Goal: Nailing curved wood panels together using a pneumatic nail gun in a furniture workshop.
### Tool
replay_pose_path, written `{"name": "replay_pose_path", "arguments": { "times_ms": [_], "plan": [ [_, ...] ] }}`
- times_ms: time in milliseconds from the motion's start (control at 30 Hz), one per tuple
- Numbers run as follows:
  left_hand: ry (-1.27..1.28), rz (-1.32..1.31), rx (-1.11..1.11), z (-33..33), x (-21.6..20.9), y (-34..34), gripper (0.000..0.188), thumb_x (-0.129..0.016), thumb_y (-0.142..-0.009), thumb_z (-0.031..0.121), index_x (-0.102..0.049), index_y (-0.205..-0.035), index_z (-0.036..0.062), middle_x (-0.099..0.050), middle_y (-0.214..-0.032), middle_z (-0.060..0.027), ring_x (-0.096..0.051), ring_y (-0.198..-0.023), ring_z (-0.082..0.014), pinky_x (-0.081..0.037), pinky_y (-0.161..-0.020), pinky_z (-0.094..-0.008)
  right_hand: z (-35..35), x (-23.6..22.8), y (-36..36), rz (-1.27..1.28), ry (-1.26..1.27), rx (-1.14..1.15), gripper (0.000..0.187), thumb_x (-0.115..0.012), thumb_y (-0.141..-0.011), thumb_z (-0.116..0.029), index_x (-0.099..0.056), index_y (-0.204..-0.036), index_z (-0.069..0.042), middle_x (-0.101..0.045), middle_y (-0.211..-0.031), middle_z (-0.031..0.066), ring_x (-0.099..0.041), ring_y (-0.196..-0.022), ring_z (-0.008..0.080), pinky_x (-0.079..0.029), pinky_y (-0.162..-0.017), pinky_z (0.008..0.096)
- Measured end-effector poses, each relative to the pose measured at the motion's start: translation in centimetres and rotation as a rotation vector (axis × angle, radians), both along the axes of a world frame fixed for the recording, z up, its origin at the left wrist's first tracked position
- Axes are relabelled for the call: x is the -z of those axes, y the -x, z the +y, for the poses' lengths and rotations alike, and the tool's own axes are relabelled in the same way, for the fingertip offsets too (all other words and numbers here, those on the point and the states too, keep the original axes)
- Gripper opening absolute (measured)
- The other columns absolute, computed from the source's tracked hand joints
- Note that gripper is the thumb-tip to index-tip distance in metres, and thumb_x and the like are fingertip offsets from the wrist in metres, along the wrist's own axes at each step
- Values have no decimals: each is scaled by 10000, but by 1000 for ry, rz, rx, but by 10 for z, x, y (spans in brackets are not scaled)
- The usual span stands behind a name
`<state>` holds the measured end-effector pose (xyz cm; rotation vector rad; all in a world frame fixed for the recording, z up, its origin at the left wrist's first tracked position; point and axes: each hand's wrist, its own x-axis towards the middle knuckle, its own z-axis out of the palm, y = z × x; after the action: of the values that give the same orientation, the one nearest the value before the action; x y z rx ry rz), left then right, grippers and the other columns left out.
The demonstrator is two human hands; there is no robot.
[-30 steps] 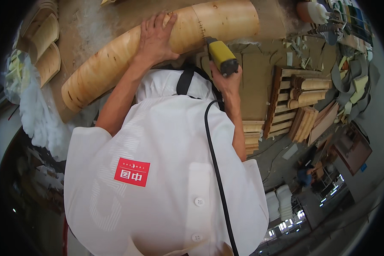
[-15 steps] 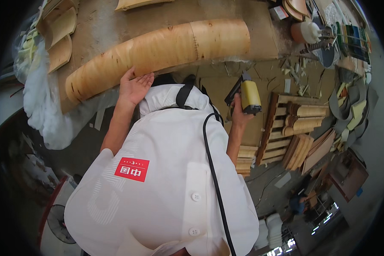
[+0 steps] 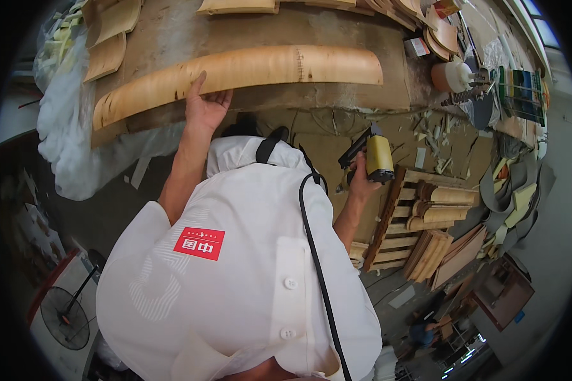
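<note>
A long, curved plywood panel (image 3: pixel 235 73) lies across the workbench in front of me, with a stitched-looking seam toward its right end. My left hand (image 3: pixel 206 108) grips its near edge, thumb on the upper face and fingers at the underside. Off to the right, my right hand (image 3: pixel 362 176) is wrapped round a yellow and black staple gun (image 3: pixel 379 155), held away from the panel beyond the bench's near edge. The grip of that tool is partly hidden by my fingers.
Curved wood pieces (image 3: pixel 106 57) stack at the bench's left, beside white batting (image 3: pixel 63 152). A bottle (image 3: pixel 450 77) and a wire rack (image 3: pixel 521 95) stand at the right. A wooden pallet (image 3: pixel 391 222) with wood parts stands on the littered floor. A fan (image 3: pixel 65 317) is behind left.
The panel has tipped, showing a narrower face, and my left thumb now lies over its edge. The staple gun sits slightly lower and farther right in view.
</note>
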<state>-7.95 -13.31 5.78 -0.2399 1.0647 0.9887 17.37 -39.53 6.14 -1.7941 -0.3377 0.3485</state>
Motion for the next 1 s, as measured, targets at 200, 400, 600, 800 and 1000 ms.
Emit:
{"name": "replay_pose_path", "arguments": {
  "times_ms": [200, 400, 600, 800, 1000],
  "plan": [
    [-443, 179, 77, 65, -1, -16, 273, -690, -874, 135, -582, -1100, 27, -623, -991, -99, -642, -920, -297, -614, -833, -404, 2, -1, 5, -27, -10, -14, 195, -678, -846, -19, -630, -1031, 21, -646, -838, 58, -568, -575, 113, -461, -531, 261],
    [-367, 166, 232, 156, -13, -33, 253, -656, -882, 108, -557, -1045, -57, -645, -1003, -181, -678, -889, -333, -648, -765, -396, -5, 9, 11, -11, -35, -2, 170, -673, -845, -15, -627, -1004, 24, -631, -800, 55, -557, -556, 108, -456, -520, 253],
    [-202, 213, 208, 201, -1, -41, 270, -646, -895, 163, -563, -985, -77, -674, -944, -199, -701, -881, -355, -646, -767, -408, -13, 24, 17, 18, -120, 80, 160, -677, -843, -5, -626, -992, 25, -609, -740, 42, -545, -549, 102, -445, -510, 249],
    [-259, 475, 323, 189, 2, -39, 378, -715, -850, 305, -575, -941, -34, -681, -886, -149, -691, -769, -269, -621, -658, -367, -23, 40, 21, 28, -57, 140, 165, -688, -845, -11, -630, -996, 22, -591, -696, 27, -537, -555, 91, -430, -517, 238],
    [-1486, 1918, 767, 168, -38, -68, 537, -749, -757, 475, -599, -1066, 61, -666, -980, -126, -638, -837, -274, -518, -749, -425, -14, 33, 24, -15, -11, 86, 170, -706, -844, -30, -636, -993, 13, -599, -706, 30, -544, -566, 91, -440, -528, 245]
  ]
}}
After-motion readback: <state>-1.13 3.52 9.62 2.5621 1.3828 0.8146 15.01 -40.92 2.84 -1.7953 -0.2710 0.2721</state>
